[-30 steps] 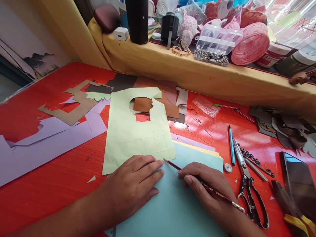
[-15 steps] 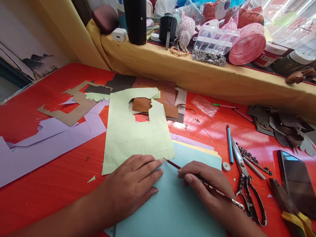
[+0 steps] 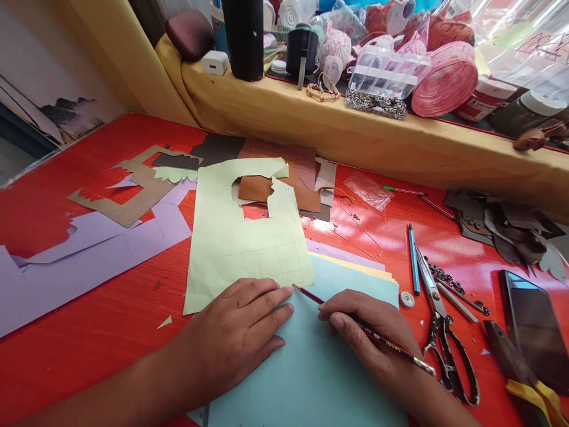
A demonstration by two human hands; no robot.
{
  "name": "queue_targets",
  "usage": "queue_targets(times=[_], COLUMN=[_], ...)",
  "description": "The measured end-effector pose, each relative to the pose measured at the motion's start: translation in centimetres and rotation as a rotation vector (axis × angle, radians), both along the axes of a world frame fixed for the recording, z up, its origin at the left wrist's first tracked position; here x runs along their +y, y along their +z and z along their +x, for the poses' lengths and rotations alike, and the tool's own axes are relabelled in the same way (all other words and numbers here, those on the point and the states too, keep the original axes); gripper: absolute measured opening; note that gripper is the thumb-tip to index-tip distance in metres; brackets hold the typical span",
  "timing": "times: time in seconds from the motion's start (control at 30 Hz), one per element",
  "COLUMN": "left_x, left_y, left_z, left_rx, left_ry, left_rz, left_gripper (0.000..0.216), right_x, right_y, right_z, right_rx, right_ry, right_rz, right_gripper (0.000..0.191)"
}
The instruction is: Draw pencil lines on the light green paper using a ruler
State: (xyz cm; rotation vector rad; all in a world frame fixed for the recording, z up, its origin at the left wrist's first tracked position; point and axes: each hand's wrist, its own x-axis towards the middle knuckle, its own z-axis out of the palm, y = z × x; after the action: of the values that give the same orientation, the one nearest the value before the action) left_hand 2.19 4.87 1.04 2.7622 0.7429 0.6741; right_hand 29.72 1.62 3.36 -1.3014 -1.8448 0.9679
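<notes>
— where does the green paper lie?

— on the table, ahead of both hands, its near right part over the blue paper. its long axis seems to run away from the person. there is a cut-out in the far half, and thin straight lines mark the near right part.

— which hand is nearer to it?

— the left hand. it rests flat, palm down, fingers stretched and nearly together, clamped on nothing. its fingers reach across the paper's near edge, and the thumb lies over the blue paper.

— and the right hand?

— its grip is clamped on the pencil, thumb and fingers together round the shaft. the hand itself is apart from the green paper, which lies ahead and to its left.

— so how does the pencil line up?

— it slants, point towards the far left, blunt end towards the near right, so only the point comes up to the green paper. that point sits at the near edge, just beside the left hand's fingertips and left of the near right corner. whether it touches green or blue is too fine to tell.
</notes>
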Motion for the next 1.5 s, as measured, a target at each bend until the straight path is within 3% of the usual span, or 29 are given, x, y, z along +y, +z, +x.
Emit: queue_targets(times=[0.83, 1.13, 1.5], left_x=[0.06, -0.04, -0.07], left_y=[0.06, -0.09, -0.14], left_z=[0.04, 0.05, 0.01], left_rx=[-0.001, -0.012, -0.005], left_ry=[0.003, 0.005, 0.009], left_rz=[0.004, 0.003, 0.014], left_gripper=[0.03, 0.031, 0.032], right_x=[0.11, -0.22, -0.07], right_y=[0.01, 0.17, 0.12], right_z=[-0.03, 0.3, 0.09], right_rx=[-0.018, 0.083, 0.035], right_ry=[-0.003, -0.048, 0.003], right_rz=[0.022, -0.018, 0.005], right_gripper=[0.019, 0.018, 0.02])
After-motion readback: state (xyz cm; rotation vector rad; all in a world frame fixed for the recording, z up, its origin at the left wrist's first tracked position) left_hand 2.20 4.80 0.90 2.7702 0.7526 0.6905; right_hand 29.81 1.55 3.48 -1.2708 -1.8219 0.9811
